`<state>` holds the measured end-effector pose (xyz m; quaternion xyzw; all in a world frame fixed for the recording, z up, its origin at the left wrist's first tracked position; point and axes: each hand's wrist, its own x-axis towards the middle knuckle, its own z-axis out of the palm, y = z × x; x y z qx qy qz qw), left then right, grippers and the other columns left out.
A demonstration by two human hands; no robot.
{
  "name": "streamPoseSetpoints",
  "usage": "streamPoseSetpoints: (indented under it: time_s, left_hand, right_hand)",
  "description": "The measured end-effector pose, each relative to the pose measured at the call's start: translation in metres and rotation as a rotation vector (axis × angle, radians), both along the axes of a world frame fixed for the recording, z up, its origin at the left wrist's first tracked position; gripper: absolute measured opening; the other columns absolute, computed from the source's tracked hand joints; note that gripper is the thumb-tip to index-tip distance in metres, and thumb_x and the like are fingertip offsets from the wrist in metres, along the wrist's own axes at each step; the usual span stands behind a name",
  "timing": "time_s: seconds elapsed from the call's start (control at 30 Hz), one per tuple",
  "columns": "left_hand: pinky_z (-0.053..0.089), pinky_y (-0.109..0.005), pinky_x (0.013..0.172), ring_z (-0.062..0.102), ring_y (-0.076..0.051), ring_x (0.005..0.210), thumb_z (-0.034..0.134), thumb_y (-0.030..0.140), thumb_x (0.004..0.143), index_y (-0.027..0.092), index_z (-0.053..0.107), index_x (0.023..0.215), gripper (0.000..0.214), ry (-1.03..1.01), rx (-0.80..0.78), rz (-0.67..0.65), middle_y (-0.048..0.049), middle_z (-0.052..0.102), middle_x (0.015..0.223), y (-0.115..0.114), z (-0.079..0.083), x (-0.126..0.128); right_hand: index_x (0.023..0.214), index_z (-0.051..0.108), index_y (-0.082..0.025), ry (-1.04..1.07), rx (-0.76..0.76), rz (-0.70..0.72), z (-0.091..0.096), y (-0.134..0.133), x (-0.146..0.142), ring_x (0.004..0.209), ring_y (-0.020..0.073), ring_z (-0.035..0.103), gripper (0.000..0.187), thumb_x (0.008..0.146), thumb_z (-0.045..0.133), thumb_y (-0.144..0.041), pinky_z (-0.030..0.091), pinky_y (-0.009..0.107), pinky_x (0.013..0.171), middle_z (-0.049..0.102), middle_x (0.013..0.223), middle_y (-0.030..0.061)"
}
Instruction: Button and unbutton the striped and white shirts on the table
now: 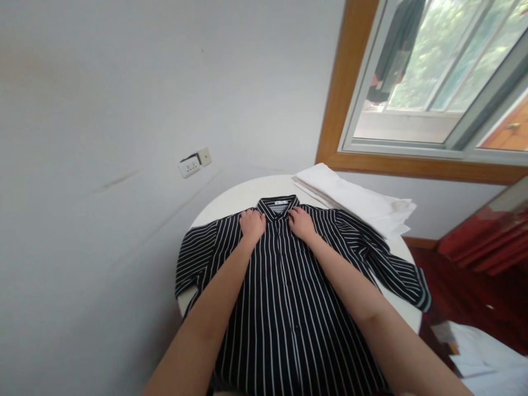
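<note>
A black short-sleeved shirt with thin white stripes [284, 297] lies spread face up on a round white table [231, 201], collar away from me. My left hand [252, 224] rests on the shirt just left of the collar, fingers curled and pressing the cloth. My right hand [301, 223] rests on it just right of the collar, fingers likewise bent down onto the fabric. Both sleeves hang over the table's edges.
A stack of folded white cloth [358, 201] lies at the table's far right. A wall socket [194, 162] is on the grey wall at left. A wood-framed window [433, 88] is at upper right; red furniture [482, 242] and white items [478, 346] at right.
</note>
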<state>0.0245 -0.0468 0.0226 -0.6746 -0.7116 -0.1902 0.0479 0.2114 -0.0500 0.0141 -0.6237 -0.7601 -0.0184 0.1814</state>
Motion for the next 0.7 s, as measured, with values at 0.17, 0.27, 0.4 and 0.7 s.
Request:
streamPoseSetpoints:
  time_s: [0.17,0.27,0.4,0.7]
  left_hand:
    - [0.041,-0.043,0.088,0.049,-0.030,0.107,0.039,0.048,0.089,0.021,0.068,0.099,0.041,-0.115,-0.015,0.039,-0.0116,0.061,0.109,0.004,-0.007,0.009]
    - [0.041,-0.042,0.087,0.049,-0.029,0.105,0.038,0.052,0.089,0.023,0.068,0.097,0.043,-0.134,0.027,-0.009,-0.0099,0.062,0.107,0.004,-0.011,0.008]
    - [0.041,-0.042,0.086,0.050,-0.029,0.103,0.032,0.056,0.090,0.023,0.070,0.091,0.050,-0.140,0.017,-0.038,-0.0096,0.064,0.103,0.003,-0.011,0.006]
    - [0.042,-0.039,0.082,0.053,-0.026,0.099,0.046,0.045,0.087,0.024,0.069,0.088,0.032,-0.205,-0.004,-0.031,-0.0058,0.066,0.099,0.008,-0.012,0.003]
  right_hand:
    - [0.133,0.048,-0.028,0.000,-0.033,-0.012,-0.013,-0.003,-0.012,0.132,0.0246,0.032,0.043,0.094,0.034,-0.037,0.022,0.043,0.108,0.041,0.142,0.0058]
    - [0.133,0.048,-0.027,0.022,-0.013,-0.010,-0.015,-0.006,-0.011,0.133,0.0245,0.030,0.043,0.094,0.034,-0.038,0.020,0.045,0.109,0.041,0.143,0.0064]
    - [0.129,0.052,-0.026,0.045,0.089,0.036,-0.008,-0.010,-0.010,0.135,0.0239,0.026,0.040,0.092,0.039,-0.031,0.016,0.046,0.111,0.044,0.139,0.0063]
    - [0.127,0.055,-0.027,0.040,0.008,0.236,-0.007,-0.008,-0.010,0.124,0.0195,0.042,0.039,0.091,0.040,-0.029,0.030,0.035,0.105,0.050,0.134,0.0026]
